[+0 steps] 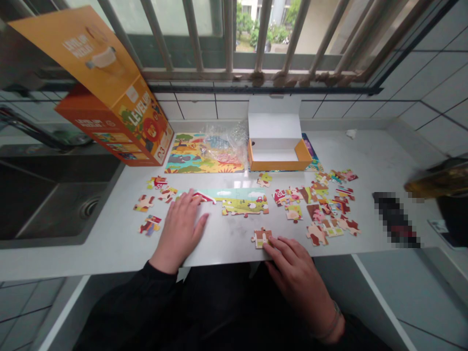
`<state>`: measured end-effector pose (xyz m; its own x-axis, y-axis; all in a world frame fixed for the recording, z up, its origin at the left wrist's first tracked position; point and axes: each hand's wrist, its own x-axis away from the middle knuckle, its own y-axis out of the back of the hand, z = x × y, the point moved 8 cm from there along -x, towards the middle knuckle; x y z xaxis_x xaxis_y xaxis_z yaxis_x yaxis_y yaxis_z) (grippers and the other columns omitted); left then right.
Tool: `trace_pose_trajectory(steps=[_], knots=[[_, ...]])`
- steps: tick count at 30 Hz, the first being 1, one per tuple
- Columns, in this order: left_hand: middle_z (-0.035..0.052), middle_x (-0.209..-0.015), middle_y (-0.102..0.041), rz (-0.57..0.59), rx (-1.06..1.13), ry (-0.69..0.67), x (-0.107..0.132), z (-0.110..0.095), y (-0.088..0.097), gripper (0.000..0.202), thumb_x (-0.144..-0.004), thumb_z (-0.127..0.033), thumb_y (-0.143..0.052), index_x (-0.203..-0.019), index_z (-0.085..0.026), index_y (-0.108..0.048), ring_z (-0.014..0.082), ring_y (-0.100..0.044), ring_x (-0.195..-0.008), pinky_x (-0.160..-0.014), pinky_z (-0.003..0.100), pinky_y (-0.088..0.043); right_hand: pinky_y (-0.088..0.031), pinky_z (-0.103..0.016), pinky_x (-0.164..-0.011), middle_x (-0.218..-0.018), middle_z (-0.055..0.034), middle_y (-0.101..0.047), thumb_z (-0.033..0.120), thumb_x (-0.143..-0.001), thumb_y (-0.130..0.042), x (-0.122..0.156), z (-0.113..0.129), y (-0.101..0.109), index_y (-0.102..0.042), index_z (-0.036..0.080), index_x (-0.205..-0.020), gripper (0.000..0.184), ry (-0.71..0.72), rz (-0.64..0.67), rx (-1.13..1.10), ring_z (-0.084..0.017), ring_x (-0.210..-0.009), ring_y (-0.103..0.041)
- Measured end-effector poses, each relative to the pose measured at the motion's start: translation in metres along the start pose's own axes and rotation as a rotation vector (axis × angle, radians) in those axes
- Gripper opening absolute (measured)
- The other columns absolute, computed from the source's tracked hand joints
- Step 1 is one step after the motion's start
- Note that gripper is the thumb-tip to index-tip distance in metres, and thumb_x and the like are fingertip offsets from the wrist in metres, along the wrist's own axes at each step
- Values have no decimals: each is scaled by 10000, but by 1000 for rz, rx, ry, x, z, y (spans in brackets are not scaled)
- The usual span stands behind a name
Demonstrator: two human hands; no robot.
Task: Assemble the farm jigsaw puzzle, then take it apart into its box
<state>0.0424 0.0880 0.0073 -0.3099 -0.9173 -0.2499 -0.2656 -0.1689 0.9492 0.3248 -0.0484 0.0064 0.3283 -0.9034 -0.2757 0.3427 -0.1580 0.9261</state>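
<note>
Jigsaw pieces [317, 234] lie to both sides of me on one white desk [109, 256]. On the left I count about four loose ones, two of them close together; on the right is a crowded cluster of well over ten, too tightly packed for an exact number. A single green-and-tan piece [263, 179] sits apart, behind one partly joined farm strip [244, 202], whose picture shows one red tractor near its right end.

My left hand [183, 224] lies palm down over the strip's left end, fingers stretched out and thumb spread away, gripping nothing that I can see. My right hand [294, 265] is loosely bent, its fingertips on the right side of one brown-and-white piece [261, 238] near the desk's front edge; whether I am pinching it or only touching it, I cannot tell.

Beyond the strip stand two boxes: one small box [280, 165], lid raised, and one tall orange carton [142, 124]. Between them lies one printed animal picture [183, 158], partly under one crumpled clear wrapper [228, 141].
</note>
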Motion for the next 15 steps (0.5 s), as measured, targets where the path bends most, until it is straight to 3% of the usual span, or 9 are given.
trace_pose_trajectory(steps=[4,8,11,15], knots=[[304,-1730,-420,-12,-88,183,2,45,-2,669,-1136,-522,-382,-1614,-65,-485,471,-386,-1630,-1308,711,-328,-539,-564,-1141,-1448,-100,-733,196,-1060,-676,0,-3,1,-686,234,-1444,386,17,-19,-40,-336,-1317,-652],[299,-1735,-415,-39,-91,232,7,60,1,694,-1131,-544,-373,-1622,-67,-488,486,-360,-1640,-1315,726,-291,-566,-527,-1092,-1374,-94,-765,192,-1059,-696,-2,0,4,-729,237,-1358,304,36,-52,-81,-317,-1269,-674],[281,-1750,-403,-60,-62,172,8,46,4,657,-1136,-505,-390,-1623,-74,-482,473,-348,-1650,-1327,721,-280,-573,-504,-1063,-1326,-88,-783,179,-1069,-685,-3,4,7,-748,230,-1306,251,65,-81,-99,-303,-1227,-685],[180,-1781,-405,27,33,-75,8,-9,-3,560,-1136,-432,-466,-1635,-179,-479,397,-355,-1665,-1345,674,-306,-571,-486,-1040,-1258,-83,-804,148,-1067,-678,-3,7,10,-772,220,-1256,223,82,-120,-130,-293,-1186,-692]])
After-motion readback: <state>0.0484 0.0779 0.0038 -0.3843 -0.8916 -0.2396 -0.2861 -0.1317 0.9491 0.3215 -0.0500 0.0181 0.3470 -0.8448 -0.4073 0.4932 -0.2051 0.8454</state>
